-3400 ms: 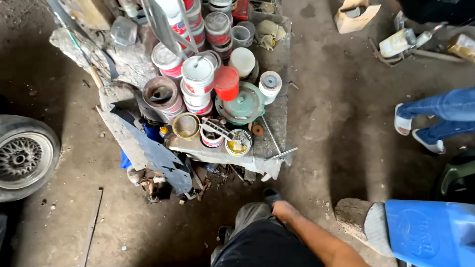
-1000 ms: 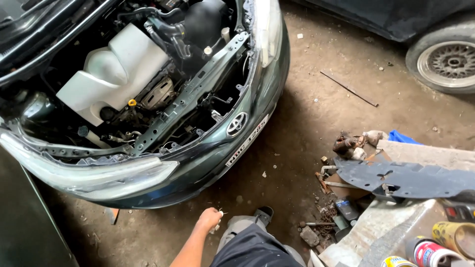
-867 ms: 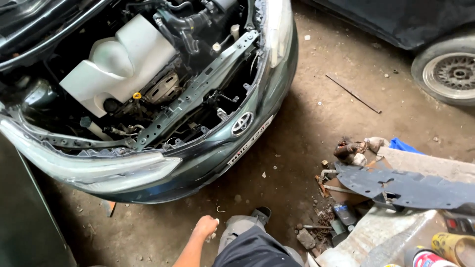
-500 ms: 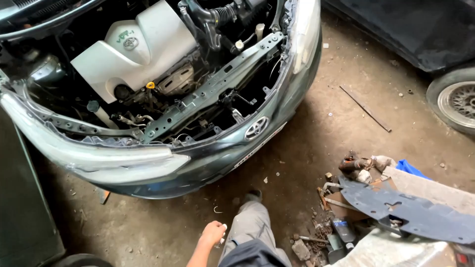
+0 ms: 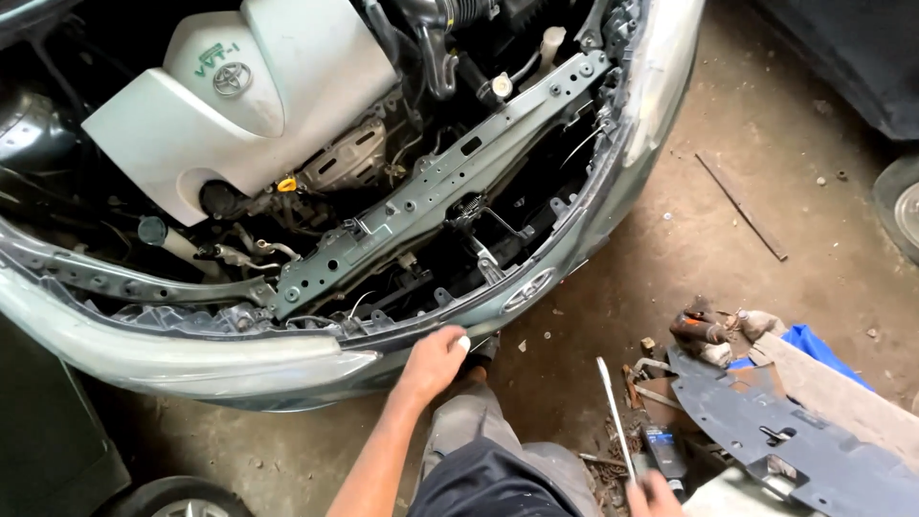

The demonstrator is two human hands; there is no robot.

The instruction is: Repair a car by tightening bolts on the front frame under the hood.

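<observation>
My left hand reaches forward and rests on the upper edge of the dark front bumper of a car with its engine bay open. Its fingers are curled, and a small white thing shows at the fingertips; I cannot tell what it is. My right hand is at the bottom edge, shut on a long screwdriver whose metal shaft points up and away. Beyond the bumper lie the grey radiator support bar and the white engine cover.
A black plastic underbody panel lies on the floor at the right, with rusty scrap and a blue cloth beside it. A thin rod lies on the concrete. A wheel shows at the right edge, another tyre at the bottom left.
The view has swung from a cluttered bench of paint cans to the car's front and come closer. My left hand has risen from beside my knee to the bumper edge. The screwdriver has come into view.
</observation>
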